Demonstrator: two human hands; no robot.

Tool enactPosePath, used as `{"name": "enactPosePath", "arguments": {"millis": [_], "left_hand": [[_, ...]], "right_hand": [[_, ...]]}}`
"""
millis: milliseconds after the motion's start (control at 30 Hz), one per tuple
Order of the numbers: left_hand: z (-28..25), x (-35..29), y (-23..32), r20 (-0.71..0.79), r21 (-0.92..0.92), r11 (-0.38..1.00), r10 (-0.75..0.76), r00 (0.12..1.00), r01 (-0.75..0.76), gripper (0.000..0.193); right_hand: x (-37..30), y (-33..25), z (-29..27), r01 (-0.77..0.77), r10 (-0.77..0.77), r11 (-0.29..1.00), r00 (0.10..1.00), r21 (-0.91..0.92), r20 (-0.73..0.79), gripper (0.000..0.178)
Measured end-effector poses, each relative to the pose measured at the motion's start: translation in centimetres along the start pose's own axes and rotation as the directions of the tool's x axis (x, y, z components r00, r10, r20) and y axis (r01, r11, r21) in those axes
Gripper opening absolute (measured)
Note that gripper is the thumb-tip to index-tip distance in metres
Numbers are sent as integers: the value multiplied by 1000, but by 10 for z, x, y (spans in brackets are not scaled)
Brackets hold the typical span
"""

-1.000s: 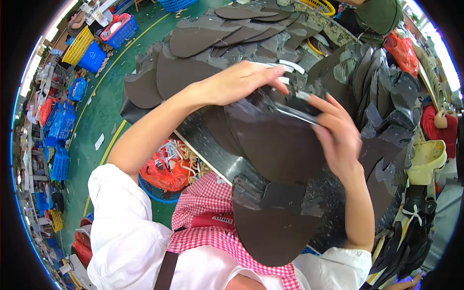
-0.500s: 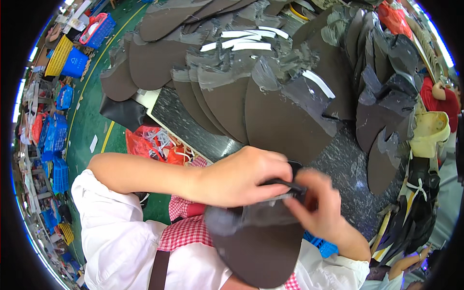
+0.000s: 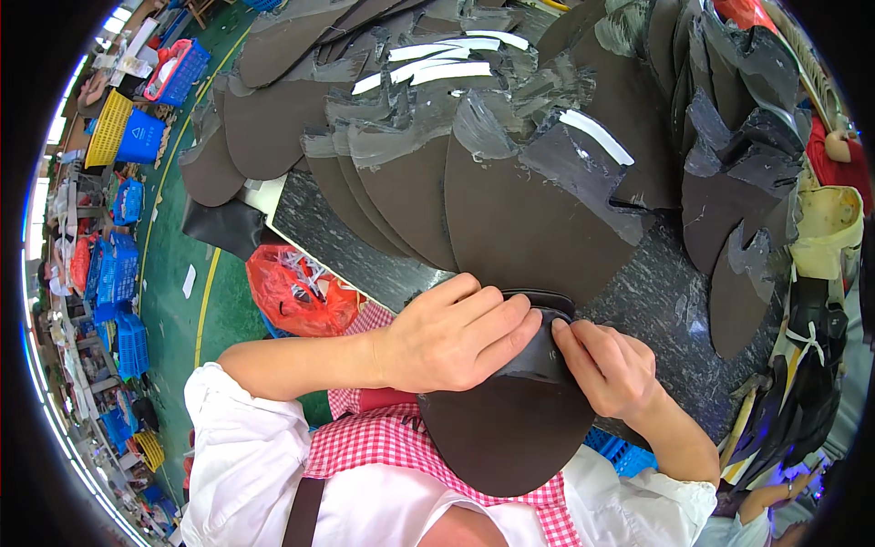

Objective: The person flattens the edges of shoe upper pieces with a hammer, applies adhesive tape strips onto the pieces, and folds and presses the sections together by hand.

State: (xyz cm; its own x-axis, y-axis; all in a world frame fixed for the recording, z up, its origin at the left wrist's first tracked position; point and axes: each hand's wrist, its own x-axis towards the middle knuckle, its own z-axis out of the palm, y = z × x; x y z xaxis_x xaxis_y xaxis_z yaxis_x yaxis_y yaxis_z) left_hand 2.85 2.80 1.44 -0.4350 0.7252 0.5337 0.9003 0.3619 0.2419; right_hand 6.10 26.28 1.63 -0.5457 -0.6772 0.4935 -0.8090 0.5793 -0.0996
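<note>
A dark brown rounded leather piece (image 3: 510, 424) hangs over the near edge of the dark worktable (image 3: 656, 292) against my checked apron. My left hand (image 3: 451, 333) lies flat on its top edge and presses it down. My right hand (image 3: 606, 365) pinches the folded dark strip at the same top edge between thumb and fingers. Just beyond my hands several similar dark leather pieces (image 3: 510, 210) lie overlapped on the table, some with white tape strips (image 3: 597, 137) and grey glued edges.
A red plastic bag (image 3: 296, 292) sits on the green floor below the table's left edge. Blue and yellow crates (image 3: 128, 137) stand at far left. Dark cut pieces (image 3: 738, 201) and a cream-coloured part (image 3: 825, 228) crowd the right side.
The brown piece came off the pile toward me and now rests at the table's near edge. Both hands dropped with it and closed in on its top edge.
</note>
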Motion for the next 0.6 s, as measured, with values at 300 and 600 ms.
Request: {"name": "enactPosePath", "arguments": {"millis": [300, 600], "left_hand": [[6, -1, -3, 0, -135, 974, -183, 983, 182, 40], [-3, -3, -8, 31, 26, 959, -281, 959, 281, 54]], "right_hand": [[-4, 7, 5, 49, -49, 998, 999, 39, -3, 27], [-2, 9, 7, 49, -48, 997, 999, 53, -20, 28]]}}
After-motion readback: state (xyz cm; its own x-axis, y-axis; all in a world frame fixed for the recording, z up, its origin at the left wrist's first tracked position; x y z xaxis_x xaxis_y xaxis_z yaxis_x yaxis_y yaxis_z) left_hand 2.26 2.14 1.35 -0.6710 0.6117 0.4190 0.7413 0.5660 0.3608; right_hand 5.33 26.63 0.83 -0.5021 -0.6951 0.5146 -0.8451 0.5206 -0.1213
